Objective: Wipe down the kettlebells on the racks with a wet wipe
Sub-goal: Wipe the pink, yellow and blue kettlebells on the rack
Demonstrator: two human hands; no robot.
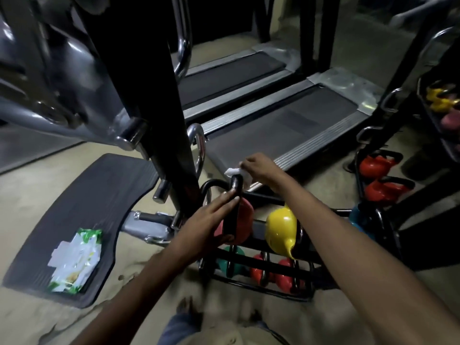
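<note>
A pink-red kettlebell point(245, 220) with a black handle is tilted over the black floor rack point(263, 263). My left hand point(211, 220) grips its body and handle. My right hand point(258, 168) pinches a white wet wipe point(232, 171) on the top of the black handle. A yellow kettlebell point(281, 231) sits beside it on the rack's upper tier. A green one point(225, 260) and two red ones point(260, 270) rest on the lower tier. A blue one point(358, 217) lies at the rack's right end.
A wet-wipe pack point(76, 260) lies on a grey machine footplate point(82, 195) at the left. A black machine post point(174, 120) stands just left of the rack. Two treadmills point(286, 125) lie behind. Another rack with red kettlebells point(378, 168) stands at the right.
</note>
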